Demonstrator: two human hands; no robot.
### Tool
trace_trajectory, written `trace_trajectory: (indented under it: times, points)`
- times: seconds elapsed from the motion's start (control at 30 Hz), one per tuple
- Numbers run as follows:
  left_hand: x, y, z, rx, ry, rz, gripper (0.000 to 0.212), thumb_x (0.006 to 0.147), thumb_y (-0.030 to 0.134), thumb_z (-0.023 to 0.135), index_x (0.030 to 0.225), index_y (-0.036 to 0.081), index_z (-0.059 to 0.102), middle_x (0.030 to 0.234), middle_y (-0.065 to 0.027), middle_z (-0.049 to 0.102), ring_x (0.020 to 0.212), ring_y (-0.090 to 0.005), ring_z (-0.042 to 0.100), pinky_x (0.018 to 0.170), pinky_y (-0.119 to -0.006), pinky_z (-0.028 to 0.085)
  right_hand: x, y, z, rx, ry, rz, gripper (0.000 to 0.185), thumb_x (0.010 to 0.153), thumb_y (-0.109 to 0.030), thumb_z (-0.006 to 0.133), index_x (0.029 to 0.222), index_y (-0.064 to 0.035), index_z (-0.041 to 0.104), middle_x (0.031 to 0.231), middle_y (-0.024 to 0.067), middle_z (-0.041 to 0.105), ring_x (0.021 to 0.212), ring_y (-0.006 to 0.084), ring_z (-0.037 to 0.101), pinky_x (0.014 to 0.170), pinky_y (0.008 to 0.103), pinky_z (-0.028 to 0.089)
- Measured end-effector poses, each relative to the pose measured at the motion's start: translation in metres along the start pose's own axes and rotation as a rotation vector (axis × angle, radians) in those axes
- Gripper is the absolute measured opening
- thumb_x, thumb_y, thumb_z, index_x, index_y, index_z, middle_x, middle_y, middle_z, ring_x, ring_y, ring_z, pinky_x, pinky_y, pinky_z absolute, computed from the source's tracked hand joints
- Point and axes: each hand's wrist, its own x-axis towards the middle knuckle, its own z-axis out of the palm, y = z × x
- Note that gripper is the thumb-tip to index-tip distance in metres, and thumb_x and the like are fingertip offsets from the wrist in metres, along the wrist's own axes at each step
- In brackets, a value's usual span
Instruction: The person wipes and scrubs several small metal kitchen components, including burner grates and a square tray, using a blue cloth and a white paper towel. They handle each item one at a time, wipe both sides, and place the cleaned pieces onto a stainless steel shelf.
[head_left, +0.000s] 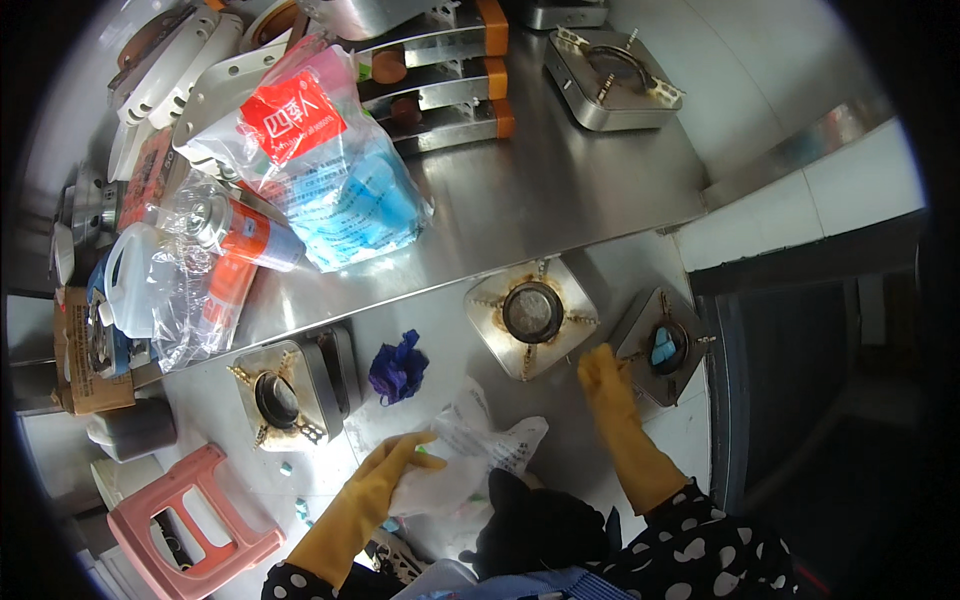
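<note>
My left hand (401, 461), in a yellow rubber glove, grips the edge of a crumpled, translucent white plastic bag (450, 480) that bears print. My right hand (609, 386), gloved alike, is at the near-left edge of a small metal stove (645, 375). Its fingers are curled, and their inner side is hidden. Light-blue blocks (663, 346) lie in that stove's round burner cup. Another square metal stove (487, 307), with rust-stained pot supports, stands just beyond and left of this hand. Left of it lies a crumpled purple plastic bag (399, 367).
More stoves stand at left (292, 397) and on the steel shelf (525, 180). That shelf also carries a clear bag of blue packets (360, 202), gas canisters (259, 236) and a plastic jug (135, 277). A pink stool (169, 502) and small blue pieces (301, 508) are at lower left.
</note>
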Motion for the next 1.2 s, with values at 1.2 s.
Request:
trace_trajectory:
  times: [1.2]
  points:
    - [-0.009,0.02,0.017,0.185,-0.077,-0.038,0.044,0.109,0.037,0.058,0.141,0.007,0.059,0.117,-0.012,0.075,0.102,-0.0213,0.074,0.086,-0.034,0.063,-0.057,-0.175,0.016,0.326,-0.619,-0.236,0.051,0.106,-0.038,0.065,0.145,-0.0056,0.057,0.137,0.011,0.065,0.126,0.0209,0.064,0.111,0.0349,0.05]
